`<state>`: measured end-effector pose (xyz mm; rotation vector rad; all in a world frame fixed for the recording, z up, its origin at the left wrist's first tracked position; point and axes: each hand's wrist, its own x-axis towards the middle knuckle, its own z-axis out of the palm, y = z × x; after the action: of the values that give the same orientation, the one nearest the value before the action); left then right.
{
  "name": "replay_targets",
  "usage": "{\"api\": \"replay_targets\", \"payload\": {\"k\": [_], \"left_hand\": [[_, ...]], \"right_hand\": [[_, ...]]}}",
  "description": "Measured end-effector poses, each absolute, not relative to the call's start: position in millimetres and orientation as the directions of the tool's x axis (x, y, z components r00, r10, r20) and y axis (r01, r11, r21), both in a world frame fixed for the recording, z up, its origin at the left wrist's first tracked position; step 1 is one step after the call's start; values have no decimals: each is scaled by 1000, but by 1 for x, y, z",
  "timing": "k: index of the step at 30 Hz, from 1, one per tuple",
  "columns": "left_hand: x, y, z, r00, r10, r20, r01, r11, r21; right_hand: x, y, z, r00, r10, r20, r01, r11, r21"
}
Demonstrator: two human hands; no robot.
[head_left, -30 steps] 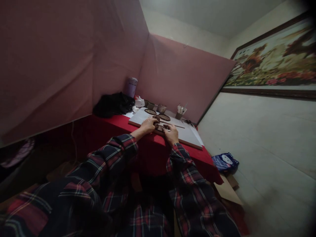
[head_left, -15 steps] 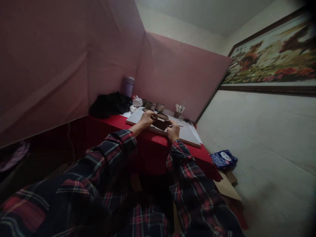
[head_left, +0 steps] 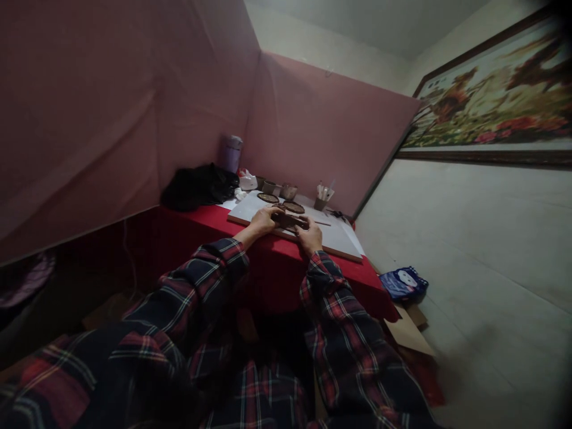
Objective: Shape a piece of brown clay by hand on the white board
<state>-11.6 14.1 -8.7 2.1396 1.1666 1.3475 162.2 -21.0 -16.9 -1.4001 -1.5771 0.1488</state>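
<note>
Between my two hands is a dark brown slab [head_left: 289,222], perhaps clay, tilted over the near part of a white board [head_left: 342,243]. My left hand [head_left: 264,220] is closed on its left end, and my right hand [head_left: 310,234] grips the right end. The fingertips partly hide its edges. Just beyond the slab, two round brown discs with dark rims, a left disc [head_left: 268,197] and a right disc [head_left: 294,207], lie flat on the board. A thin stick [head_left: 322,223] rests on the board right of my right hand.
Small cups [head_left: 289,191] stand behind the board, with a holder of white-handled tools [head_left: 322,199] to their right. At left are a black plastic bag [head_left: 199,187] and a purple bottle [head_left: 233,155]. A red cloth [head_left: 277,274] drapes the table. A blue packet [head_left: 404,283] sits at lower right.
Both hands have come down slightly with the slab, which now lies flatter and closer to the board. My left hand has shifted a little nearer, uncovering more of the left disc.
</note>
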Motion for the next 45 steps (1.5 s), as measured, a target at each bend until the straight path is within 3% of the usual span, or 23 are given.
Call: {"api": "replay_targets", "payload": {"k": [7,14,19,27,36,45], "left_hand": [[-13,19,-9,199,802,564,402,-592,699],[-10,14,-10,112,795,596,363,-591,721],[-11,15,-12,147,813,564,474,-558,681],[-10,5,-7,136,852,506,578,-483,658],[-10,20,-15,108,783,612,410,-596,690],[-10,7,-7,141,870,473,583,-459,671]], "right_hand": [[164,-18,-18,167,828,536,683,295,-669],[164,-21,-17,150,746,649,645,424,-636],[163,-21,-17,136,813,566,631,369,-682],[162,-21,-16,144,830,539,700,299,-648],[159,-27,-15,150,742,653,713,376,-591],[162,-24,-15,162,797,582,724,304,-619]]}}
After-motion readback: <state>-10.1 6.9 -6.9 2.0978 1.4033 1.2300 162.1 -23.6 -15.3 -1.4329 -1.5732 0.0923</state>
